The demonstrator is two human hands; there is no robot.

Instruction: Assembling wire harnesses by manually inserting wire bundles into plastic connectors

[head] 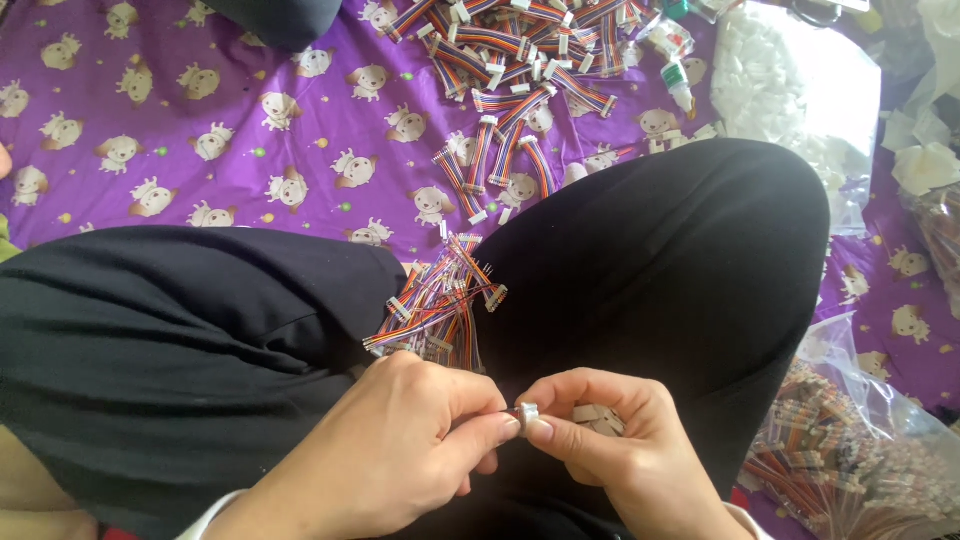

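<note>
1. One small white connector housing [527, 412] sat pinched between the fingertips of both hands, low in the view above the person's lap.
2. The left hand [400, 450] had its thumb and forefinger closed together on the near side of the housing, with the other fingers curled under.
3. The right hand [610, 440] pressed its thumb and forefinger on the housing's other side and cupped a few more white housings [598, 418] in its curled fingers.
4. A loose bundle of rainbow ribbon cables [440, 300] lay just beyond the hands, in the fold between the two legs in black trousers [180, 330].
5. Further out, a big heap of finished ribbon cables with white ends [510, 60] was spread near the far edge of the purple cloth printed with cartoon dogs [200, 150].
6. A clear bag of white housings [790, 90] rested toward the cloth's far right corner, beside a small bottle with a green cap [680, 85].
7. Another clear bag holding cables [850, 460] lay at the near right edge, next to the right knee.
</note>
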